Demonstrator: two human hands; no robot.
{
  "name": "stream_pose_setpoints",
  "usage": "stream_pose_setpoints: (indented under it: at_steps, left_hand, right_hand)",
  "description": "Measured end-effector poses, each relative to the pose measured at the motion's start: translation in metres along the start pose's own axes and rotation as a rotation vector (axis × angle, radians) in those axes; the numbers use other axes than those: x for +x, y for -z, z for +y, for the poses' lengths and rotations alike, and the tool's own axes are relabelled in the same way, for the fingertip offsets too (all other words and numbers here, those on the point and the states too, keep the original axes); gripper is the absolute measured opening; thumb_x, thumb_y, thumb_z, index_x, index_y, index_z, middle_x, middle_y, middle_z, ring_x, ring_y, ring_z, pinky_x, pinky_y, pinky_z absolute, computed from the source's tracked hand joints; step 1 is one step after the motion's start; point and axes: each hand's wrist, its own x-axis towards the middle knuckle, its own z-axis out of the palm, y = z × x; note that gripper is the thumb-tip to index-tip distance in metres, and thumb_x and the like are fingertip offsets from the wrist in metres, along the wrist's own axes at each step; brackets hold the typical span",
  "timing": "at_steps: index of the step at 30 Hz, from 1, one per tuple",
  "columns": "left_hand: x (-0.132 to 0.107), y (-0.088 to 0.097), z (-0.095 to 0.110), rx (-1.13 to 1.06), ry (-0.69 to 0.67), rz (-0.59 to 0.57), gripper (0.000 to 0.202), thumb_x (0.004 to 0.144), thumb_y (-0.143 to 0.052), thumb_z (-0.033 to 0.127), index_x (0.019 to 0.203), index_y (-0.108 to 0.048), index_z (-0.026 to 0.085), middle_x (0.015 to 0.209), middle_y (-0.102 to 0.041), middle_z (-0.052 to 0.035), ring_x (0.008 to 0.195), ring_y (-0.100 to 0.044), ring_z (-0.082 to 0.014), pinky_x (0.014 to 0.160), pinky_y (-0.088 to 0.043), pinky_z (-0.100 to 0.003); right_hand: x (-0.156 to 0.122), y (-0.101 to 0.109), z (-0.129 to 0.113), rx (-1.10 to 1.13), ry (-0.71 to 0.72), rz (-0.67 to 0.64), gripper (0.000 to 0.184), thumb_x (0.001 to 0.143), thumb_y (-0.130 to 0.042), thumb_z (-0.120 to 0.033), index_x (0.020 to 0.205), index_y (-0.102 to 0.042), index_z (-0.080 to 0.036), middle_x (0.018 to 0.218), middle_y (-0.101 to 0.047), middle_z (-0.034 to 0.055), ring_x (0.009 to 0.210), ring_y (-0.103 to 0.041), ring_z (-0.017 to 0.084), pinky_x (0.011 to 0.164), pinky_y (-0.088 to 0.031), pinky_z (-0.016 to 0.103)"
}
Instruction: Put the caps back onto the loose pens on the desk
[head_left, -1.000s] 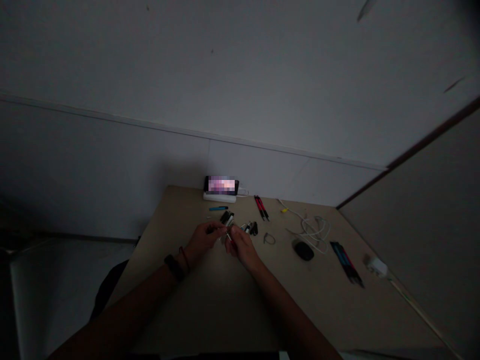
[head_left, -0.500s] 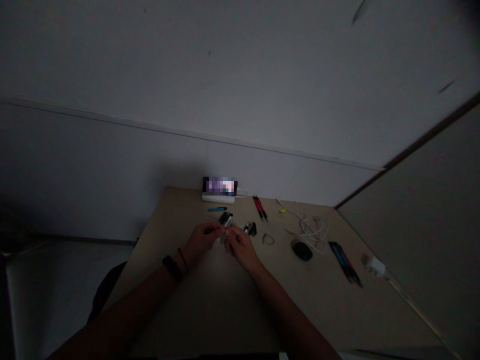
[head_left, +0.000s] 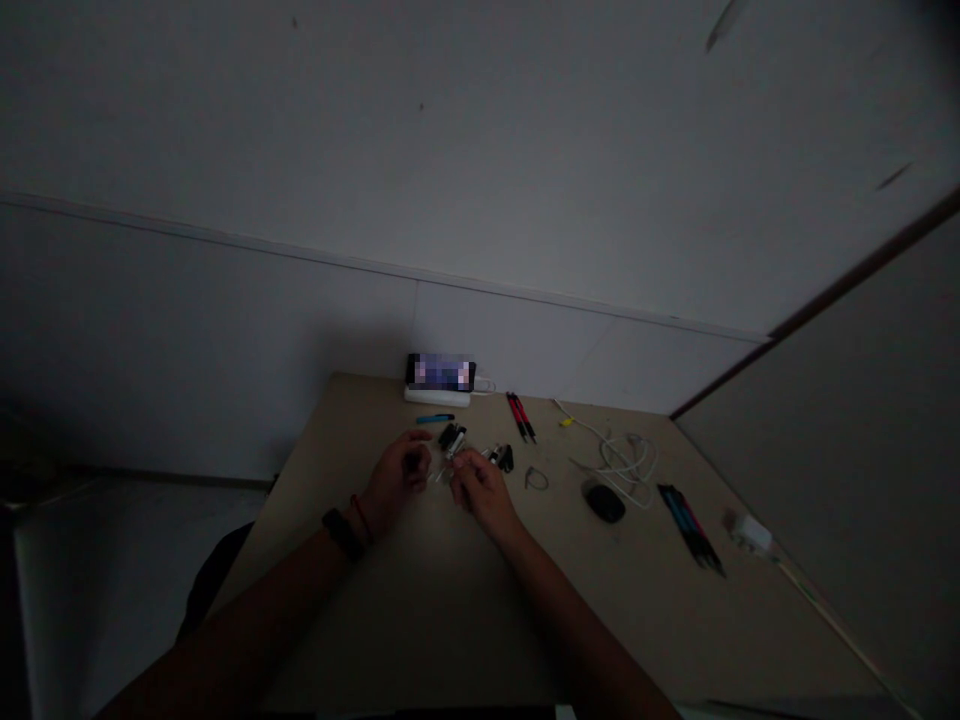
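My left hand is over the desk with its thumb and fingers apart and nothing visible between them. Just to its right, my right hand pinches a small part at its fingertips, too small and dim to identify. Small dark and white pieces lie beyond the fingertips. Behind the right hand sit more black and white pieces, partly covered by it. A blue pen lies a little farther back.
A phone leans on a white stand near the wall. Red pens lie right of it. Farther right are a white cable, a black mouse, a small loop, more pens and a white plug.
My left hand has come away from the right hand's fingertips, moving slightly left, and its fingers have opened. My right hand has stayed almost in place, still pinching.
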Motion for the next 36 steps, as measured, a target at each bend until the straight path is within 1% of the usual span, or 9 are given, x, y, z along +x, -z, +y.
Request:
stream_pose_setpoints:
  at_steps: [6, 9, 14, 17, 21, 23, 27, 29, 36]
  left_hand:
    - [0.0000, 0.0012, 0.0041, -0.148, 0.015, -0.014, 0.019, 0.084, -0.055, 0.032, 0.096, -0.059, 0.018, 0.059, -0.054, 0.0036, 0.041, -0.038, -0.0080, 0.042, -0.029, -0.019]
    - [0.0016, 0.0029, 0.0046, -0.205, 0.032, -0.022, 0.017, 0.088, -0.050, 0.031, 0.093, -0.060, 0.018, 0.060, -0.055, 0.0023, 0.042, -0.041, -0.0089, 0.043, -0.033, -0.020]
    - [0.0036, 0.0040, 0.0030, -0.262, 0.025, 0.000, 0.020, 0.096, -0.049, 0.032, 0.089, -0.061, 0.017, 0.065, -0.061, -0.0007, 0.054, -0.057, -0.0136, 0.053, -0.046, -0.025]
    - [0.0031, 0.0030, 0.0026, -0.266, -0.005, 0.017, 0.025, 0.099, -0.050, 0.036, 0.090, -0.062, 0.017, 0.069, -0.064, -0.0023, 0.061, -0.061, -0.0150, 0.059, -0.048, -0.027]
    - [0.0009, 0.0007, 0.0039, -0.252, -0.026, 0.025, 0.030, 0.100, -0.048, 0.042, 0.093, -0.063, 0.017, 0.073, -0.065, -0.0026, 0.066, -0.063, -0.0146, 0.061, -0.048, -0.026]
    - [-0.0004, -0.0006, 0.0045, -0.256, -0.028, 0.002, 0.031, 0.099, -0.049, 0.046, 0.095, -0.063, 0.018, 0.075, -0.066, -0.0024, 0.067, -0.063, -0.0146, 0.061, -0.048, -0.026]
    - [-0.0023, -0.0029, 0.0038, -0.243, -0.028, -0.070, 0.036, 0.096, -0.052, 0.054, 0.098, -0.064, 0.020, 0.078, -0.066, -0.0029, 0.071, -0.063, -0.0165, 0.065, -0.050, -0.029]
    - [-0.0024, -0.0033, 0.0031, -0.231, -0.028, -0.079, 0.038, 0.095, -0.052, 0.056, 0.099, -0.064, 0.020, 0.079, -0.066, -0.0032, 0.072, -0.063, -0.0169, 0.067, -0.050, -0.030]
    - [-0.0023, -0.0034, 0.0013, -0.202, -0.056, -0.136, 0.038, 0.095, -0.052, 0.055, 0.099, -0.065, 0.020, 0.081, -0.066, -0.0041, 0.074, -0.063, -0.0176, 0.070, -0.050, -0.031]
  right_hand:
    - [-0.0002, 0.0001, 0.0003, 0.002, 0.017, 0.033, 0.043, 0.088, -0.056, -0.062, 0.078, -0.052, -0.021, 0.045, -0.046, -0.0085, 0.037, -0.035, 0.008, 0.040, -0.023, 0.021]
    - [0.0003, -0.0003, 0.0003, 0.017, 0.021, 0.028, 0.044, 0.087, -0.055, -0.064, 0.080, -0.053, -0.021, 0.044, -0.045, -0.0087, 0.037, -0.034, 0.008, 0.039, -0.023, 0.021]
    - [0.0001, -0.0020, -0.0022, -0.018, 0.019, -0.001, 0.047, 0.085, -0.055, -0.067, 0.080, -0.054, -0.021, 0.042, -0.047, -0.0081, 0.035, -0.033, 0.008, 0.039, -0.023, 0.022]
    - [-0.0015, -0.0040, -0.0039, -0.055, 0.024, -0.034, 0.046, 0.085, -0.056, -0.067, 0.078, -0.055, -0.021, 0.043, -0.048, -0.0075, 0.036, -0.035, 0.009, 0.040, -0.026, 0.022]
    - [-0.0043, -0.0072, -0.0039, -0.107, 0.033, -0.113, 0.045, 0.087, -0.055, -0.064, 0.075, -0.056, -0.021, 0.046, -0.051, -0.0059, 0.039, -0.041, 0.009, 0.043, -0.031, 0.022]
    - [-0.0051, -0.0081, -0.0033, -0.116, 0.037, -0.141, 0.045, 0.087, -0.055, -0.064, 0.074, -0.056, -0.021, 0.047, -0.052, -0.0054, 0.042, -0.044, 0.010, 0.045, -0.034, 0.022]
    - [-0.0049, -0.0084, -0.0022, -0.116, 0.031, -0.128, 0.044, 0.087, -0.055, -0.064, 0.076, -0.057, -0.021, 0.048, -0.053, -0.0050, 0.044, -0.047, 0.011, 0.046, -0.036, 0.023]
    - [-0.0046, -0.0080, -0.0021, -0.117, 0.028, -0.119, 0.043, 0.087, -0.055, -0.063, 0.076, -0.057, -0.021, 0.049, -0.053, -0.0050, 0.044, -0.047, 0.012, 0.046, -0.036, 0.023]
    - [-0.0046, -0.0069, -0.0035, -0.142, 0.036, -0.112, 0.043, 0.088, -0.055, -0.062, 0.074, -0.056, -0.021, 0.048, -0.054, -0.0042, 0.043, -0.045, 0.011, 0.046, -0.035, 0.023]
